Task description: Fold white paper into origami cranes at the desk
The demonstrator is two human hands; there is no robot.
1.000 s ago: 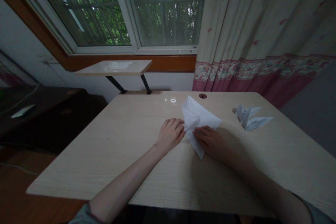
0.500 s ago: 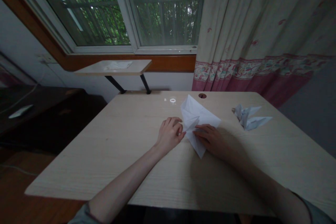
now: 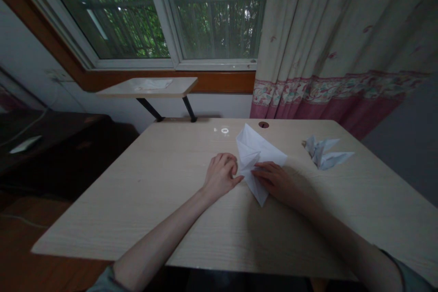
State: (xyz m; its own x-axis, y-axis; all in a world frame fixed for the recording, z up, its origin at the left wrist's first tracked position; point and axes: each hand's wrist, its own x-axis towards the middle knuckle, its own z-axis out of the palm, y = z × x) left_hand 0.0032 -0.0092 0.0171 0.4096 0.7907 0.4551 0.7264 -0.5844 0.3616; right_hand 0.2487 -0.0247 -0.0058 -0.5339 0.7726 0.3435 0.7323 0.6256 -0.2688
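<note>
Far L: a dark low table [image 3: 78,123] is holding a pale flat object [image 3: 25,144], too dim to ID. Next, a window [image 3: 212,23] is filling the upper bkgd. Below it, a small raised shelf [image 3: 183,85] is standing at the back of a pale wood desk [image 3: 137,219], w/ a white sheet [image 3: 155,84] lying on top. Mid-desk, the L hand [image 3: 221,175] is resting at the L side of a white folded paper [image 3: 263,146]; its fingers are curling loosely, thumb sticking out apart from them; can't tell if the thumb tip is touching. The paper is lying approx. mid-desk, btwn both hands, one point facing the back, another the front. The R hand [image 3: 275,182] is lying over its R side, fingers extending across it; thumb unclear, so can't tell if it's gripping. Farther R, a folded paper figure [image 3: 321,155] w/ pointed ends is sitting well apart, & a floral curtain [image 3: 325,45] is hanging behind.
</note>
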